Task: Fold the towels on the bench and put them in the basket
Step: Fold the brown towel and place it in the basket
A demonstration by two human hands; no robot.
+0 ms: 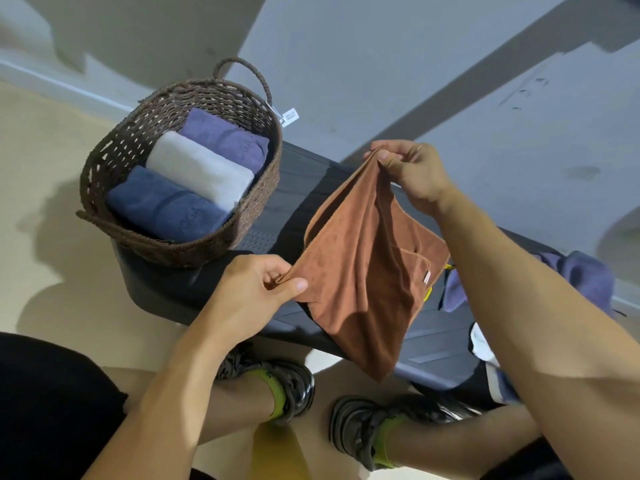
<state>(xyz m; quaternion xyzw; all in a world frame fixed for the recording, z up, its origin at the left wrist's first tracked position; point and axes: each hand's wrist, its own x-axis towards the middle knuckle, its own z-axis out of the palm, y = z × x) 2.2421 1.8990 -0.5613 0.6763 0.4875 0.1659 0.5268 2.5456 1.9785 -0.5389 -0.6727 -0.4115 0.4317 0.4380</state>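
Note:
A rust-brown towel (363, 271) hangs in the air over the dark grey bench (294, 188), doubled over and sagging to a point. My left hand (256, 289) pinches its near corner. My right hand (412, 171) pinches the far corner, higher up. At the bench's left end stands a brown woven basket (114, 150) holding three folded towels side by side: a dark blue one (166, 206), a light grey one (201, 168) and a purple one (225, 136).
Behind my right forearm a crumpled purple towel (581, 278) lies on the bench, with a white cloth (483, 341) near its front edge. A tag (290, 116) hangs from the basket handle. My shoes (277, 382) stand on the floor below the bench.

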